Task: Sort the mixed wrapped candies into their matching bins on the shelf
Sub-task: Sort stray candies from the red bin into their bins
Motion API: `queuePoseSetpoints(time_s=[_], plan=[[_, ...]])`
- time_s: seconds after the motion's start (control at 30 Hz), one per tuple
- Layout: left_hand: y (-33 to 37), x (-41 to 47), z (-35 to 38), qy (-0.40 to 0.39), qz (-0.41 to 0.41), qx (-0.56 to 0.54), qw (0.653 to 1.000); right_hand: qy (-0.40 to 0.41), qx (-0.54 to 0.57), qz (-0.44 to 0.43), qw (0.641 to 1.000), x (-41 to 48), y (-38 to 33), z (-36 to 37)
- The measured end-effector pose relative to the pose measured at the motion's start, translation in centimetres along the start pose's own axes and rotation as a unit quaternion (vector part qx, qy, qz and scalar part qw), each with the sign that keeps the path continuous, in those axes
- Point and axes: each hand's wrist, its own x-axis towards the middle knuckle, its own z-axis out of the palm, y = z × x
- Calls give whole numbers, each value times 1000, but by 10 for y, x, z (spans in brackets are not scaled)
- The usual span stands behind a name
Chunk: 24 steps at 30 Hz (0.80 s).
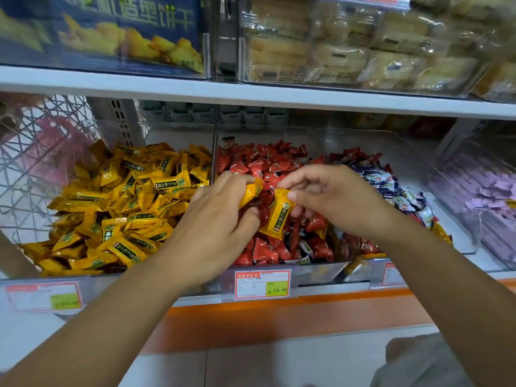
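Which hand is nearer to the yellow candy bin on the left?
Left. The left hand hovers at the right edge of the yellow candy bin, gripping a yellow candy. The right hand is further right, over the red candy bin, pinching a second yellow candy.

The left hand is back-up, with its fingers curled round the first candy. The right hand is just beside it and pinches the second candy with thumb and fingers. The bare left arm and right arm reach forward, and the hands nearly meet.
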Motion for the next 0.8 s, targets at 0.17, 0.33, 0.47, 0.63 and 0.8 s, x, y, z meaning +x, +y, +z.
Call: queuePoseSetpoints(time_s=[0.17, 0.33, 0.47, 0.63, 0.8], plan=[[6, 6, 11, 41, -15, 55, 998, -51, 142, -14, 988, -1, -13, 7], [-5, 4, 12, 55, 39, 107, 992, -249, -282, 43, 925, -4, -6, -29], [-5, 3, 10, 47, 51, 122, 990, -370, -333, 100, 862, -4, -2, -4], [-5, 2, 7, 30, 32, 94, 995, -389, -316, 140, 854, 0, 3, 3], [-7, 2, 9, 47, 81, 138, 986, -391, -287, 135, 864, -1, 2, 1]])
